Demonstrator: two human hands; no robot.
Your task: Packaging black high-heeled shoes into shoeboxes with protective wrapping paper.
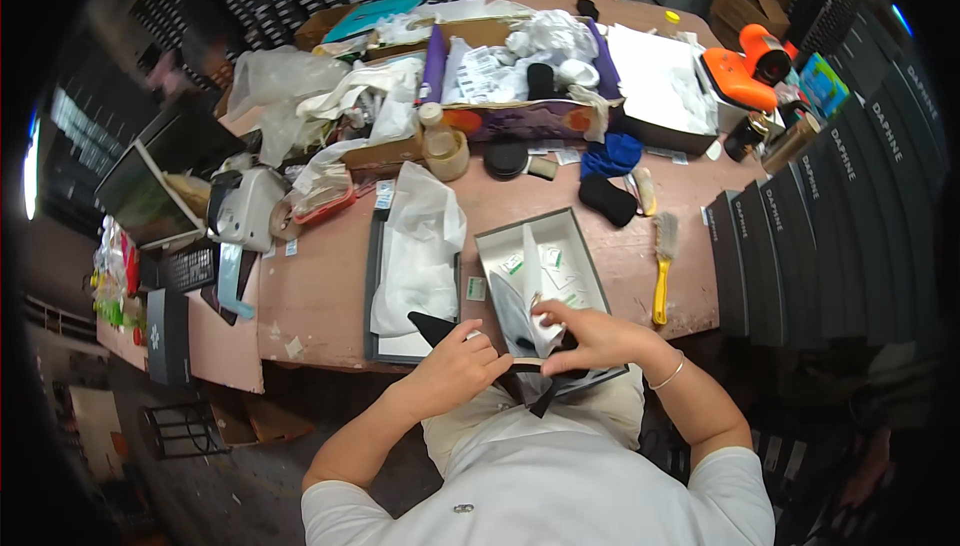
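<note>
My left hand (460, 371) is closed around a black pointed shoe (431, 327) near the front edge of the table. The shoe's toe sticks out to the left past my fingers, and its other end reaches toward my right hand. My right hand (590, 338) pinches crumpled white tissue paper (545, 324) above an open grey shoebox (585, 236). Inside that box lie white paper and small green-and-white labels; my hands hide its near end. Just left stands a grey box lid (371, 291) holding a sheet of white tissue paper (420, 246).
A yellow-handled brush (662, 276) lies right of the box, near a black pouch (607, 201). Stacked dark shoeboxes (830, 226) line the right side. A purple carton (520, 121) of tissue, an orange tape dispenser (738, 78) and a white label printer (247, 208) stand farther back.
</note>
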